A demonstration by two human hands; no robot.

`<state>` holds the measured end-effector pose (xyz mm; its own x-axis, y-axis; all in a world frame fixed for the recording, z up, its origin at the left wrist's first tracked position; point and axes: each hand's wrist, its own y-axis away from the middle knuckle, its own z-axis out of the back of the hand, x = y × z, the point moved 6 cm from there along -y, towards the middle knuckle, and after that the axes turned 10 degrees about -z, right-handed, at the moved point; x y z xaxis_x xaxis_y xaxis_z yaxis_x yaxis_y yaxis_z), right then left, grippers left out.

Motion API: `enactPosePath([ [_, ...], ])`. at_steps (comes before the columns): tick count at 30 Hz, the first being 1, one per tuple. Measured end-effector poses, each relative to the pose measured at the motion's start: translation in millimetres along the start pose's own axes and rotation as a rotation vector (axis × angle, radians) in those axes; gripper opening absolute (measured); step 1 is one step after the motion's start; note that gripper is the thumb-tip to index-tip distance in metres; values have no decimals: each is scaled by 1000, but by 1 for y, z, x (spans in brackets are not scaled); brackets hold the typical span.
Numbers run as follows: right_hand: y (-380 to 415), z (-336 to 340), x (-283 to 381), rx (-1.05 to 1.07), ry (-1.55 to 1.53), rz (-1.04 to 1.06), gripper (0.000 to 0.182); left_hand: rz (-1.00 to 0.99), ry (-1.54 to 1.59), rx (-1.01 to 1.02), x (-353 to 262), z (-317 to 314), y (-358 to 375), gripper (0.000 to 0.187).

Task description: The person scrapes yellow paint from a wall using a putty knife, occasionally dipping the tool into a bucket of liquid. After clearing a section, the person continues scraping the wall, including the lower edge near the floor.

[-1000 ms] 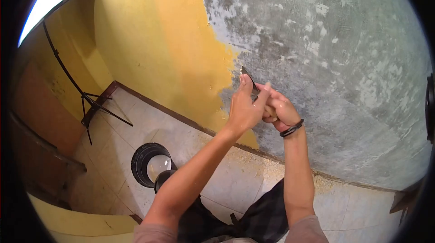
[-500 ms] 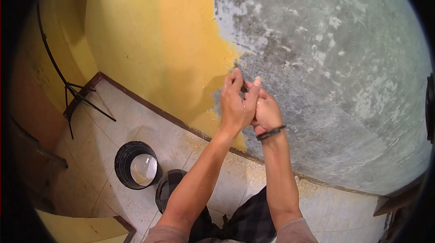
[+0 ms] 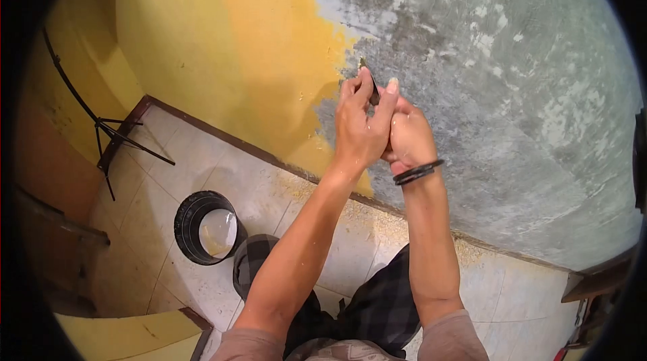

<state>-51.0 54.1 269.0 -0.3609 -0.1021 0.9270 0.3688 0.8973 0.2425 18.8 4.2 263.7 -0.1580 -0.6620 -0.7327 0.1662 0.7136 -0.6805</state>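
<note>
The dark blade (image 3: 375,95) lies before the gray wall (image 3: 532,105), its long axis slanting from a tip near the yellow paint (image 3: 276,58) toward the right hand (image 3: 410,137), whose fingers appear closed on its hidden end; the left hand (image 3: 360,125), nearer the tip, has indeterminable grip.

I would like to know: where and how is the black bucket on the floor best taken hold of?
Probably by its rim, at two opposite points, coming from above. The black bucket stands upright, its round mouth facing up, and no handle shows. A knee is close beside it; pale contents suggest keeping it level.
</note>
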Motion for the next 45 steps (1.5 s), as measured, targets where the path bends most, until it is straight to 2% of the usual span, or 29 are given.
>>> enactPosePath([
  [1,-14,-1,-5,91,-32,50,39,-21,-53,-29,-2,3,-3,49],
  [2,-19,2,-8,80,-38,42,39,-37,-104,-49,-4,4,-4,50],
  [3,-21,1,-12,77,-5,18,38,57,-57,-32,4,6,-6,51],
  [6,-18,-5,-21,71,12,-20,37,98,64,22,5,10,-7,53],
  [8,-17,-2,-17,-15,30,38,24,78,55,1,8,5,-7,55],
  [9,-14,-3,-12,-33,30,28,37,82,52,-16,6,6,-5,56],
  [12,-17,1,-14,28,84,-10,36,89,40,47,7,4,-3,57],
  [16,-34,5,-13,118,35,-47,34,23,-144,-51,15,4,-5,54],
  [18,-29,3,-18,178,67,-58,32,47,-83,-53,17,5,-4,52],
  [20,-12,2,-16,-68,122,59,28,120,33,49,12,4,-1,52],
  [21,-20,1,-17,11,9,60,26,50,4,-38,7,2,0,51],
  [22,-28,2,-21,19,6,53,26,53,-6,-41,10,6,0,51],
  [24,-42,3,-22,137,-54,-15,26,32,-220,7,14,4,-6,54],
  [25,-47,-2,-24,212,-59,-21,27,-13,-181,-68,17,9,-9,57],
  [26,-48,-2,-27,203,-71,-15,27,-17,-179,-52,21,9,-10,57],
  [28,-29,-7,-27,-10,87,29,27,121,95,-19,32,13,-10,58],
  [29,-20,-3,-25,-26,65,76,28,159,51,-4,32,10,-5,58],
  [30,-25,-1,-23,-15,64,73,28,79,-52,71,7,6,-6,58],
  [33,-40,-1,-22,142,-99,37,27,48,-115,87,13,4,-8,57],
  [36,-48,-8,-30,149,-17,-40,26,65,-153,16,17,13,-14,57],
  [37,-26,-17,-25,17,66,-6,26,159,-4,49,22,14,-12,57],
  [38,-18,-20,-27,27,57,-14,26,256,139,77,27,18,-8,57],
  [39,-14,-15,-24,-17,-26,17,27,208,105,104,27,13,-7,67],
  [40,-15,-7,-21,-61,-105,48,27,105,-35,99,11,9,-7,69],
  [45,-27,3,-24,73,1,-35,30,153,53,85,26,11,-10,66],
])
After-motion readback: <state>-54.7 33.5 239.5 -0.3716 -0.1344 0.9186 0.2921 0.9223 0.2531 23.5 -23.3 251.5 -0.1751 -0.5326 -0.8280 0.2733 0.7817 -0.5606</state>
